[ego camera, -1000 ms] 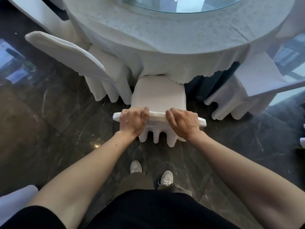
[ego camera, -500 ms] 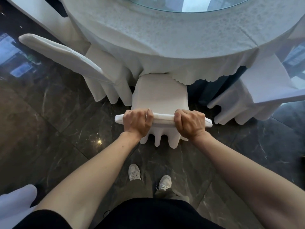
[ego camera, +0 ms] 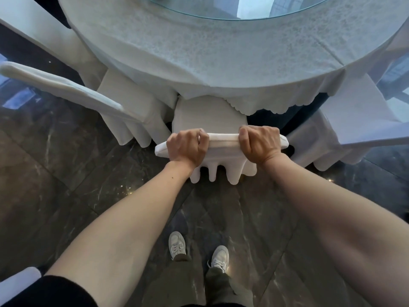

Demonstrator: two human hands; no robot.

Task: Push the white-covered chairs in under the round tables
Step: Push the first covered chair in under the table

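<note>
both hands on chair (ego camera: 207,117) back top | l hand (ego camera: 187,147) fist-wrapped near its l end, r hand (ego camera: 260,144) same near r end | chair seat front tucked under tablecloth (ego camera: 199,63) hem of round table | covered chairs flank l & r

I am looking down into a banquet hall or restaurant dining room: a round surface (ego camera: 221,52) is wearing a scalloped white cloth under a glass turntable (ego camera: 221,7), white-covered chairs (ego camera: 205,116) are ringing it from 9 to 3 o'clock, and a polished dark marble floor (ego camera: 55,173) is gleaming.
</note>
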